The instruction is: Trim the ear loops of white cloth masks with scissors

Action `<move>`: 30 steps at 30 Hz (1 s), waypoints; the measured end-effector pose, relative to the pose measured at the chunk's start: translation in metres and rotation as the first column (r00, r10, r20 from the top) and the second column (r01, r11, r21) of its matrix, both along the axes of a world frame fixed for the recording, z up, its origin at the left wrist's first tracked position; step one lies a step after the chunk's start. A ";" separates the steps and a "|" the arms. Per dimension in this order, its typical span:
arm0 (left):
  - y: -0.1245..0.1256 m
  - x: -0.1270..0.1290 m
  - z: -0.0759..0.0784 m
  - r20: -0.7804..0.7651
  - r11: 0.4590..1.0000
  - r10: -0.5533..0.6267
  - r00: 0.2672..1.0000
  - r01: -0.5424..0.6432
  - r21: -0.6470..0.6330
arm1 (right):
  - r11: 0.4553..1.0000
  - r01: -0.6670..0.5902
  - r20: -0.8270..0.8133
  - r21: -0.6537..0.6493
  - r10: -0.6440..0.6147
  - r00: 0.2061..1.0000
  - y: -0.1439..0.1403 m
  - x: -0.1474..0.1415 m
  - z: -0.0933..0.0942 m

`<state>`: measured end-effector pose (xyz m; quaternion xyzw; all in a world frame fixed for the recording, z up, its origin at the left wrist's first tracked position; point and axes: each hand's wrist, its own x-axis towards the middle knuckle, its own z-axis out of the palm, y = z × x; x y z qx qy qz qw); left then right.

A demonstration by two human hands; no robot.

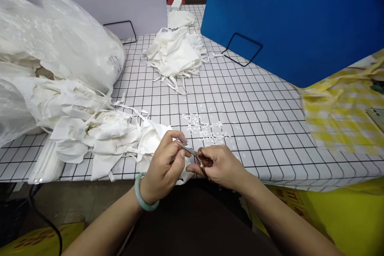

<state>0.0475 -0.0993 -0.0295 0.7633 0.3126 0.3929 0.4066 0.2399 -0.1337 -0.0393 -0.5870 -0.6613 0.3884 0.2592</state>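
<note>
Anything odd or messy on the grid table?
Small white clippings lie scattered on the black-gridded white tablecloth, just beyond the right hand holding small scissors. Loose straps trail from the far white fabric pile.

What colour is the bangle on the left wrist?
The smooth round bangle is pale green, seen best in the head view.

The surface (258,120) is white with thin black lines that make little squares. At 9 o'clock lies a big clear bag (45,48), and white cloth pieces (99,136) spill out just beside it. At 12 o'clock sits another heap of white cloth (175,54). Tiny white scraps (205,130) lie in the middle. At 3 o'clock is a yellow checked cloth (339,116). A blue board (294,20) stands at 1 o'clock.
</note>
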 end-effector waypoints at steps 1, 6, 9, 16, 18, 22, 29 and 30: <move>0.001 0.003 -0.002 -0.002 1.000 -0.022 1.000 0.022 -0.001 | 1.000 0.022 0.004 -0.008 -0.022 1.000 -0.003 0.002 -0.002; 0.003 0.022 -0.013 0.005 0.994 -0.103 0.995 0.103 -0.036 | 0.979 0.175 -0.044 -0.106 -0.180 0.983 -0.016 0.014 -0.022; 0.003 0.019 -0.009 -0.006 0.993 -0.089 0.996 0.088 -0.076 | 0.931 0.302 -0.146 -0.203 -0.334 0.931 -0.024 0.022 -0.029; -0.011 -0.070 0.006 -0.131 0.943 0.331 0.935 -0.322 0.082 | 0.979 0.205 -0.122 -0.001 -0.204 0.971 -0.030 0.001 -0.025; -0.023 -0.091 -0.006 -0.255 0.914 0.405 0.878 -0.384 0.130 | 0.992 0.126 -0.106 0.000 -0.125 0.986 -0.028 -0.024 -0.032; -0.038 -0.097 -0.028 -0.429 0.968 0.201 0.881 -0.247 -0.053 | 1.000 -0.014 -0.183 -0.007 0.013 0.983 -0.018 -0.066 -0.042; 0.070 -0.052 0.049 -0.072 0.989 0.099 0.992 -0.106 -0.106 | 0.983 0.111 -0.548 0.145 -0.014 0.836 0.085 -0.058 0.041; 0.099 -0.042 0.072 -0.028 0.988 0.148 0.989 -0.149 -0.047 | 0.944 0.195 -0.532 0.265 -0.025 0.847 0.113 -0.054 0.063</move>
